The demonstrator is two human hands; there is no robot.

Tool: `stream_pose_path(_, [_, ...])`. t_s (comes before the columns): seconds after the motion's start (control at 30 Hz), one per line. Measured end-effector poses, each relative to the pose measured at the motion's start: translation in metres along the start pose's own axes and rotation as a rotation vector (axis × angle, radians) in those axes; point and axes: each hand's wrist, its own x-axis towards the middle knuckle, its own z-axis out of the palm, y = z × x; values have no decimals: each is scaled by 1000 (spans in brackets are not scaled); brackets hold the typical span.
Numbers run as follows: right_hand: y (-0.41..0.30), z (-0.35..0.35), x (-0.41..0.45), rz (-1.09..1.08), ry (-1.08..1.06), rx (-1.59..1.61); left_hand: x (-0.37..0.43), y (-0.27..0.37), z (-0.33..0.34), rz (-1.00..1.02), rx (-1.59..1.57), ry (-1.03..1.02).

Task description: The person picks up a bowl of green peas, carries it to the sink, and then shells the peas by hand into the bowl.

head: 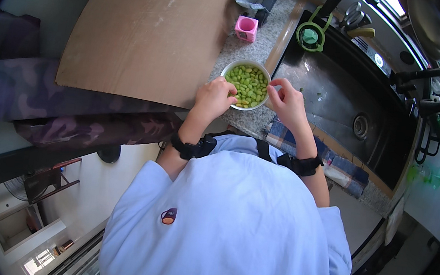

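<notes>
A round white bowl (244,109) full of shelled green beans (248,82) stands on the speckled stone counter in front of me. My left hand (214,97) reaches over the bowl's left rim, its thumb and fingertips bent down at the beans. Whether a bean is between those fingertips cannot be made out. At the right rim is my right hand (288,102), with thumb and index finger curved towards each other. Anything small in that pinch is too hidden to tell.
A dark sink (332,93) lies to the right, with a green strainer (310,36) at its far corner. Behind the bowl stands a pink cube-shaped holder (246,28). A large brown board (150,34) is on the left. A checked cloth (333,168) lies along the front edge.
</notes>
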Motion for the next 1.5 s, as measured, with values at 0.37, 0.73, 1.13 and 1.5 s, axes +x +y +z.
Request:
stream_pose_path(0.37, [29,2,2,14,102,47,2,1,12,4,-1,120])
stream_pose_path(0.73, [22,14,-1,32,87,9,5,3,15,59,23,169])
stream_pose_path(1.13, [30,35,10,21,-78,233,3,23,9,224,-426,279])
stream_pose_path(1.5, [26,47,22,81,-274,401,6,16,14,257,-601,309])
